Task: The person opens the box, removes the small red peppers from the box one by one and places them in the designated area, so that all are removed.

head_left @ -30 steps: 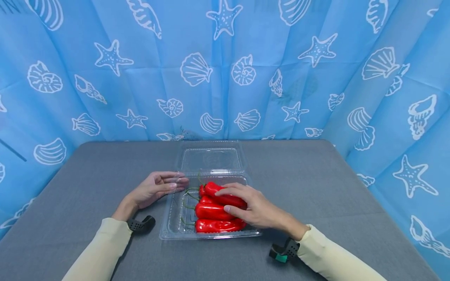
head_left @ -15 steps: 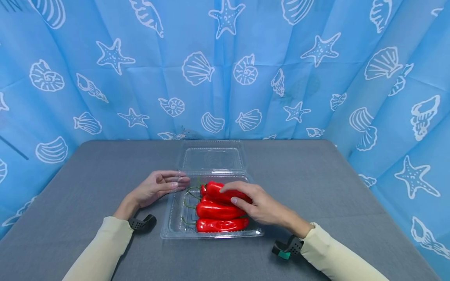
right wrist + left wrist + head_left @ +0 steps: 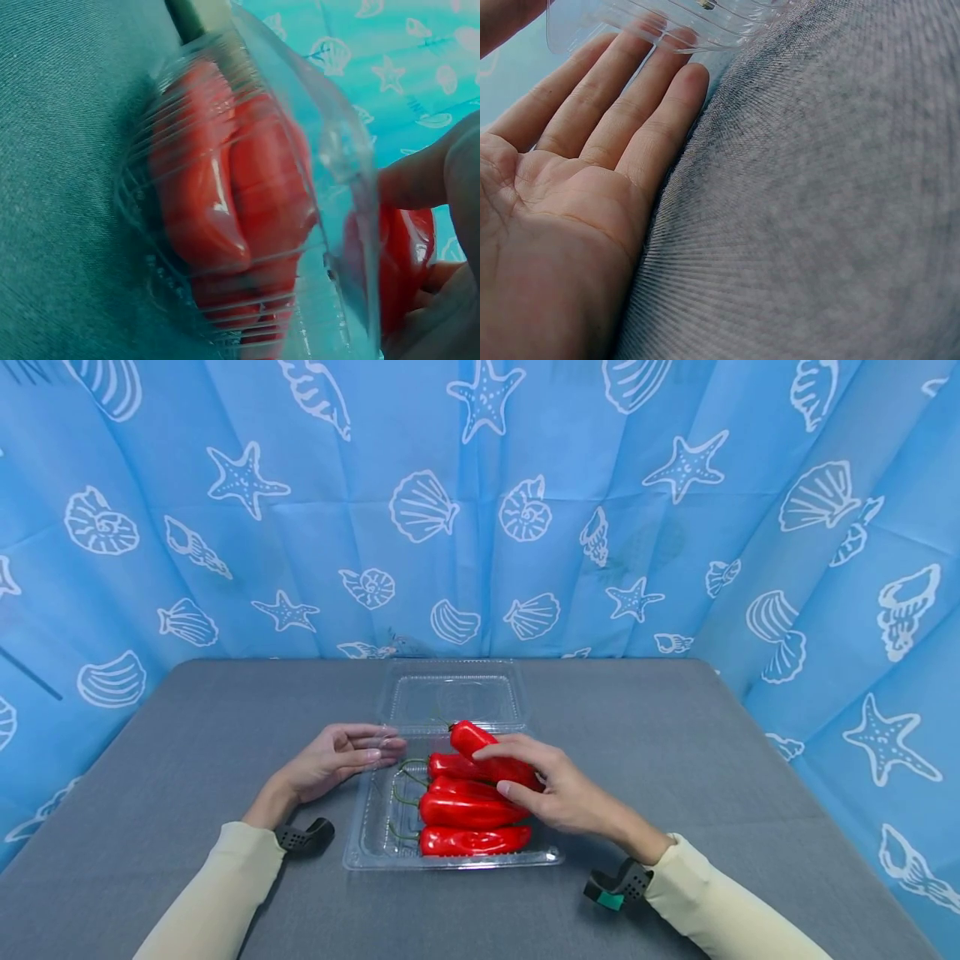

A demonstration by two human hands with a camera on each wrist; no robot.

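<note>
Right hand [image 3: 564, 789] partly hides the red pepper [image 3: 470, 740] it grips.

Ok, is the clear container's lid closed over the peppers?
No, the lid lies open beyond the base, leaving the red peppers uncovered.

Clear plastic container [image 3: 397, 863]: lay open midway between the left and right edges of the desk [image 3: 750, 827], lid [image 3: 453, 697] folded back toward the far edge. Glossy red peppers [image 3: 461, 811]: lay inside, stem ends toward the container's left edge. Held red pepper [image 3: 471, 739]: was tilted above them, stem end toward the container's far edge.
</note>
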